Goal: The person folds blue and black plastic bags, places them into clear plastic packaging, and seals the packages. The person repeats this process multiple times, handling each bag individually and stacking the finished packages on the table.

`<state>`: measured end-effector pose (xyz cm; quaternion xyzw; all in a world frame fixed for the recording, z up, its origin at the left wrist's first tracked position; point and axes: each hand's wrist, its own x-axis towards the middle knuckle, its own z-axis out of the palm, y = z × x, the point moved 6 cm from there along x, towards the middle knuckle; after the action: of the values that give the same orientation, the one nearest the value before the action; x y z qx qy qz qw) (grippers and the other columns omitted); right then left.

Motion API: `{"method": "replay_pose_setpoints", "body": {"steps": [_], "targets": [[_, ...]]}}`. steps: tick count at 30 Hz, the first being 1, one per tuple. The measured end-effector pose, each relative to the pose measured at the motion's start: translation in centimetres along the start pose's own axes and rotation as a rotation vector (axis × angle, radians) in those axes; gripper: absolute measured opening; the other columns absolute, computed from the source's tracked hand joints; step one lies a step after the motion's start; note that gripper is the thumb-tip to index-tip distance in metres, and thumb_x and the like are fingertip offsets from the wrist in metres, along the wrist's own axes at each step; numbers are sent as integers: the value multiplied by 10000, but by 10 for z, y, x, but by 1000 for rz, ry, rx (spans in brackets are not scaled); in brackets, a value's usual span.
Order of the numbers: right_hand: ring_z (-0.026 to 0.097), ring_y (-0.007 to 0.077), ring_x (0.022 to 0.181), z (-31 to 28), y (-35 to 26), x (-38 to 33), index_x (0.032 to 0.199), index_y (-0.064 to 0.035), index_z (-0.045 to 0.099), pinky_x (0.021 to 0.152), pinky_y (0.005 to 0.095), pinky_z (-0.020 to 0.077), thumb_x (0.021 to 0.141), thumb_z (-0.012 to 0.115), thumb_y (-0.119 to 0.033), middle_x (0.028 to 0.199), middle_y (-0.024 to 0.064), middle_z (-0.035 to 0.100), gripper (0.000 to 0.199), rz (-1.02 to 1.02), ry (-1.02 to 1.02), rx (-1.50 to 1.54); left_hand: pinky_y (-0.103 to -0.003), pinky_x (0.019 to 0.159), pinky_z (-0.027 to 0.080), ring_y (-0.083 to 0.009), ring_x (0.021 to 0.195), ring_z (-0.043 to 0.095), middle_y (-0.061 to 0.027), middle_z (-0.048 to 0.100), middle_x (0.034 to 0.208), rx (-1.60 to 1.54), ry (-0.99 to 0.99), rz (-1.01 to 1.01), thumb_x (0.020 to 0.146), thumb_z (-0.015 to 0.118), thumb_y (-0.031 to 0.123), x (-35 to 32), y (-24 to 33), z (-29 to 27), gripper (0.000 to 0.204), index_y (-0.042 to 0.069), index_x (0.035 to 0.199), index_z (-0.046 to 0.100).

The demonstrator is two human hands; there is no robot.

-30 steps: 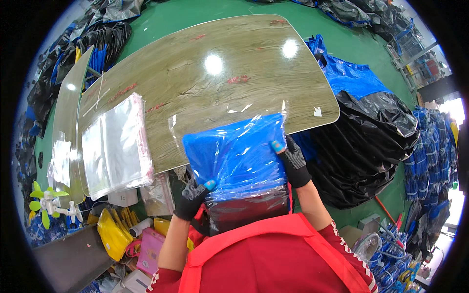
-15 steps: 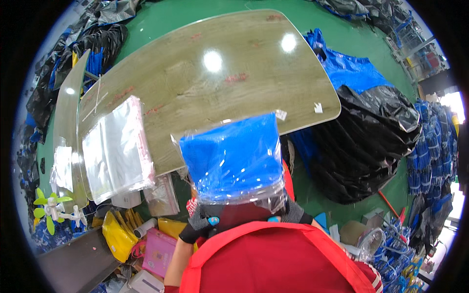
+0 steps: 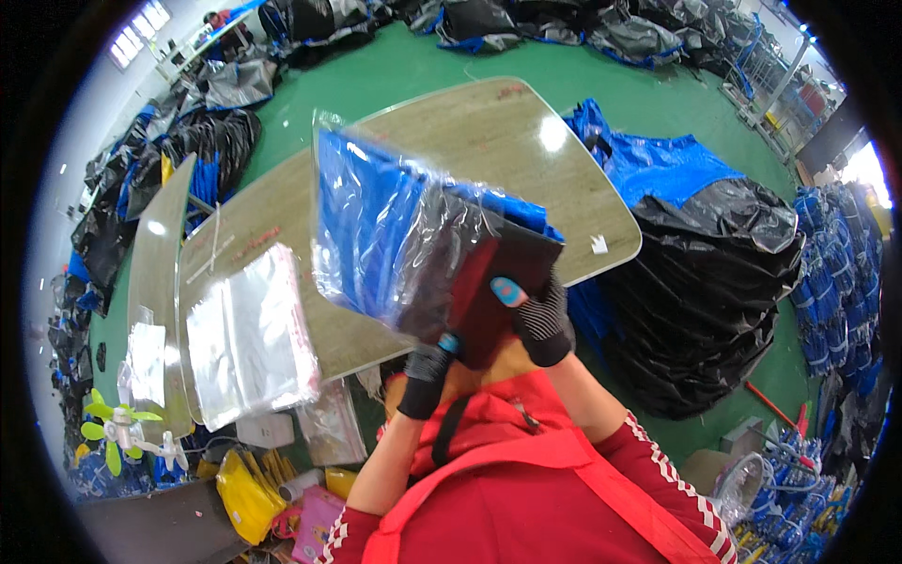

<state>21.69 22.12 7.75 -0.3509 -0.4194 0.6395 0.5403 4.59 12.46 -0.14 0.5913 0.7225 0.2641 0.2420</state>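
Observation:
I hold a folded blue-and-black plastic sheet (image 3: 371, 230), its blue end inside a clear plastic bag, tilted up over the near edge of the table (image 3: 601, 207). My left hand (image 3: 427, 374), in a grey-and-black glove with the fingertips bare, grips the lower edge of the dark part. On its right side my right hand (image 3: 540, 324), gloved alike, is closed round the dark fold, thumb lying on top. Both thumbnails look blue; the other fingers are hidden under the bundle. A stack of clear plastic bags (image 3: 246, 343) lies on the table to the left.
A large heap of black and blue sheeting (image 3: 700, 291) stands right of the table. Bundled blue goods (image 3: 827, 268) line the far right. A small green-bladed fan (image 3: 117, 428) sits at the lower left, by yellow bags (image 3: 249, 493). More dark sheeting (image 3: 474, 23) lies along the back.
The bundle has moved up and away from my body and turned, its blue end now pointing to the upper left. Both forearms show more, and the view has tipped up to show more floor.

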Motion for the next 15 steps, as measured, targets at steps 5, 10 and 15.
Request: {"method": "replay_pose_setpoints", "body": {"steps": [5, 10, 15], "targets": [[598, 274, 1068, -11, -62, 20, 1239, -42, 531, 929, 386, 488, 692, 862, -169, 1170, 139, 599, 652, -481, -363, -436, -419, 806, 501, -325, 885, 644, -145, 680, 966, 133, 336, 580, 813, 687, 518, 7, 84, -151, 504, 94, 1084, 665], [590, 307, 1010, 14, -78, 17, 1216, -23, 528, 886, 398, 474, 667, 867, -178, 1105, 146, 582, 663, -766, -580, -789, -428, 939, 478, -342, 1060, 625, -134, 655, 1135, 376, -178, 880, 692, 782, 477, 66, 157, -168, 770, 102, 1319, 539], [602, 359, 1041, 30, -78, 40, 1202, -32, 558, 918, 418, 473, 743, 783, -281, 1133, 186, 612, 568, -701, -437, -740, -462, 970, 435, -373, 1124, 576, -166, 604, 1207, 121, 56, 1029, 712, 778, 414, 60, 205, -129, 722, 110, 1321, 536]]}}
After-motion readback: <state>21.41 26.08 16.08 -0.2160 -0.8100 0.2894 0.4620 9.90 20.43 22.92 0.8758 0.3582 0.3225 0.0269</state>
